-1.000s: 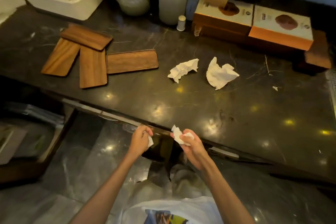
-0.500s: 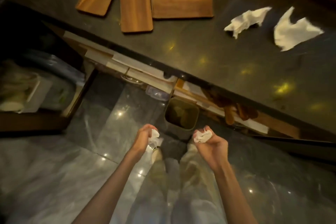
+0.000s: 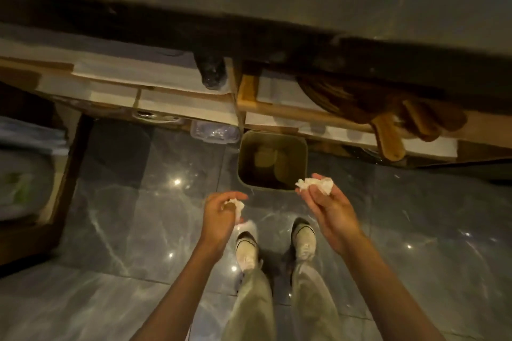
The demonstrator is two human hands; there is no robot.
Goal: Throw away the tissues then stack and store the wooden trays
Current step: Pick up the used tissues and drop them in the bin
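Looking straight down now, counter tissues and trays gone from view; left hand (image 3: 221,216) and right hand (image 3: 329,202) each clutch a tissue near the bin (image 3: 273,160), apart, ready to drop.

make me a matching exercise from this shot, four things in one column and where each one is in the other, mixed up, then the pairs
Things:
1. left hand
2. right hand
3. bin
4. wooden board

Places or states:
A. on the floor, open, just under the shelf edge
B. holds a crumpled tissue at the bin's near right corner
C. hangs out of the shelf to the right of the bin
D. closed round a small tissue wad, short of the bin, over the floor

Pairs: 1-D, 2-B, 3-A, 4-C
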